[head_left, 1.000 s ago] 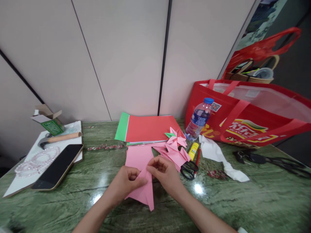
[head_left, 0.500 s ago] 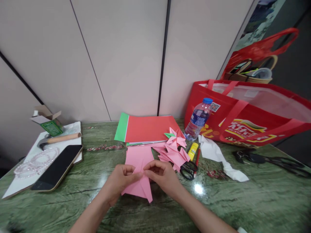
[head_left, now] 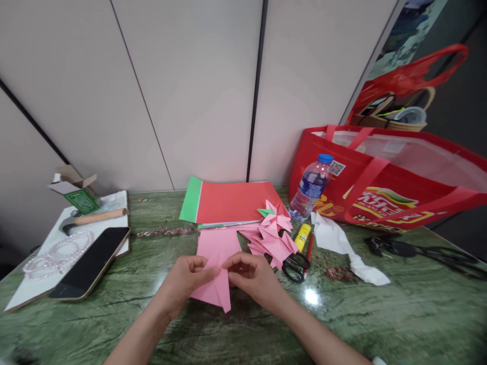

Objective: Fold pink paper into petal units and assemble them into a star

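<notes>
Between both hands is a folded piece of pink paper (head_left: pixel 213 291) with a narrow flap pointing down toward me. My left hand (head_left: pixel 190 281) pinches it from the left side. My right hand (head_left: pixel 253 279) has thumb and fingers closed on its right edge, close to the left thumb. Just behind lies a flat pink paper sheet (head_left: pixel 218 241), partly hidden by the hands. To the right rest folded pink paper pieces (head_left: pixel 276 244) and a pink paper flower (head_left: pixel 276 215) with a green tip.
Red paper (head_left: pixel 238 200) lies at the wall. Scissors (head_left: pixel 296 267), a yellow glue stick (head_left: pixel 303 237), a red pencil (head_left: pixel 309 253), a bottle (head_left: pixel 310 187), tissue (head_left: pixel 338 238) and a red bag (head_left: pixel 342 177) stand right. At left are a phone (head_left: pixel 91 263) and a hammer (head_left: pixel 99 217).
The narrow flap of the pink paper has swung left and its lower tip has narrowed. Both hands stay pinched on the paper, having shifted only slightly.
</notes>
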